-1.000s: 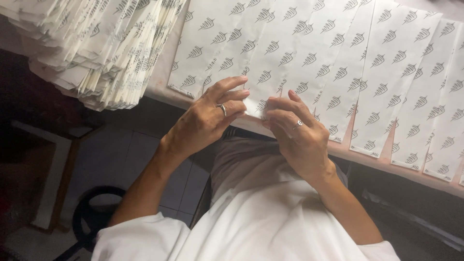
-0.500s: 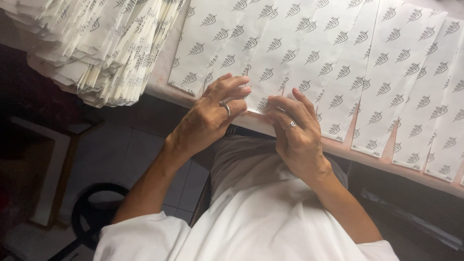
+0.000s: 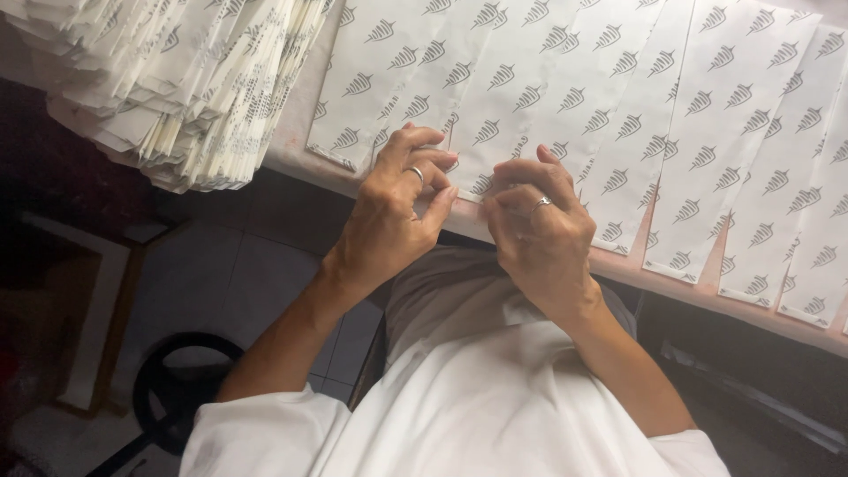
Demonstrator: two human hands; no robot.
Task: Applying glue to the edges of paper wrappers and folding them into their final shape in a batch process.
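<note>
On the pale pink counter (image 3: 680,284), beside the stack of white printed paper bags (image 3: 168,88), the left hand (image 3: 393,208) and right hand (image 3: 539,234) pinch the near edge of one flat white leaf-patterned paper bag (image 3: 521,97), fingers narrow.

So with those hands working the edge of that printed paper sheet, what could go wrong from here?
1. The left hand and right hand pinch the near edge of a white paper sheet printed with dark leaf marks; thin paper could tear or crease.
2. The overlapping row of printed sheets overhangs the pink table edge, so a tug might shift neighbours or drag them off.
3. The fanned stack of folded white paper juts past the edge and might slide.
</note>
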